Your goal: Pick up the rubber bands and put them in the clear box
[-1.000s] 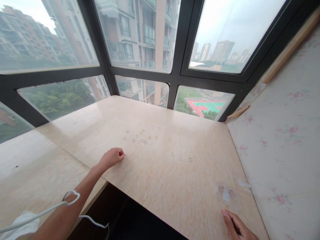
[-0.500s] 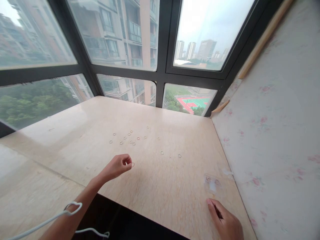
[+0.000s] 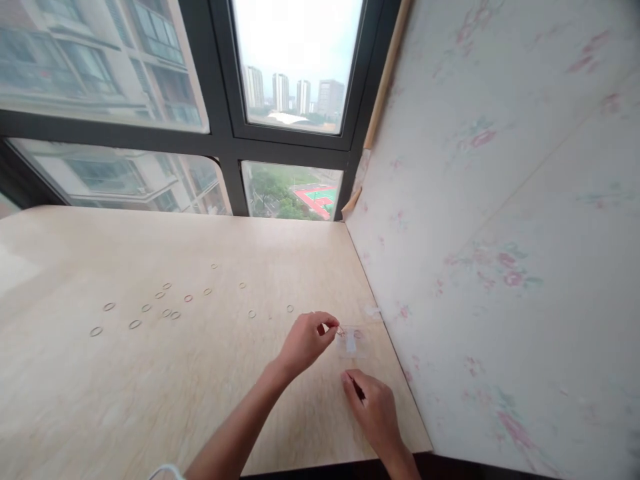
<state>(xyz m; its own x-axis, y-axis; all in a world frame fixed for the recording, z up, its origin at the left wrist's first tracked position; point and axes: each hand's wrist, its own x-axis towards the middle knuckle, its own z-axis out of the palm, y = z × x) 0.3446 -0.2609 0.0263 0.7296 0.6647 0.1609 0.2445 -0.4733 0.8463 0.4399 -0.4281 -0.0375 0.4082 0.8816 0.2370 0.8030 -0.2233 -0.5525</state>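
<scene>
My left hand [image 3: 311,340] pinches a small thin ring [image 3: 341,329] between thumb and forefinger, at the left edge of a clear plastic box [image 3: 351,343]. Inside the box I see a whitish patch and a few small rings. Just below it, my right hand [image 3: 371,407] rests with thumb and forefinger pressed together; whatever is between them is too small to make out. Several thin rings lie scattered across the marble-patterned surface to the left, among them a reddish ring [image 3: 188,299] and a pale ring [image 3: 290,309] closest to my left hand.
A floral-papered wall [image 3: 500,267] rises along the right side. Dark window frames [image 3: 223,133] stand at the back edge of the surface [image 3: 150,393]. A scrap of clear plastic [image 3: 371,311] lies by the wall. A white cable [image 3: 167,469] shows at the bottom.
My left hand has carried the ring rightward from near the scattered rings to the plastic box. The view has turned right. My right hand stays near the box, its fingers still pinched.
</scene>
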